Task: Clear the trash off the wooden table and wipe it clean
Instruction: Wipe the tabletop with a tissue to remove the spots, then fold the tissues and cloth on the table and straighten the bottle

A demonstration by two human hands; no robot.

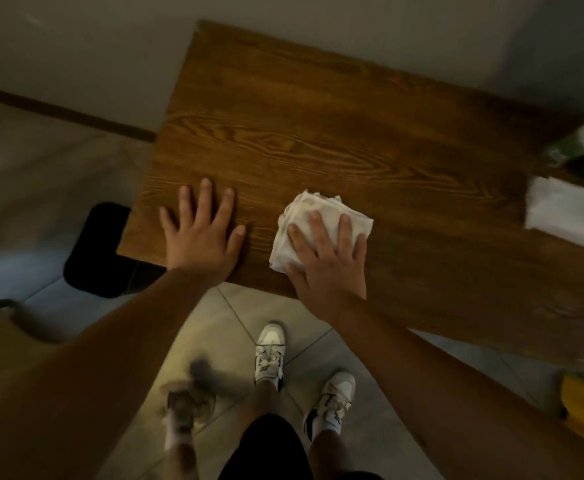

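Wooden table (318,133): far-right items blurred, cropped.

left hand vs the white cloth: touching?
Apart. The head view shows bare wooden table between the left hand, flat on the wood, and the white cloth. Only the right hand presses the cloth.

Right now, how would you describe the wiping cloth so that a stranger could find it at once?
Look at the wooden table, along its near edge. The cloth lies flat under the right hand, beside the bare left hand. It is a crumpled, folded white pad, unlike the smooth white stack at the table's right end.
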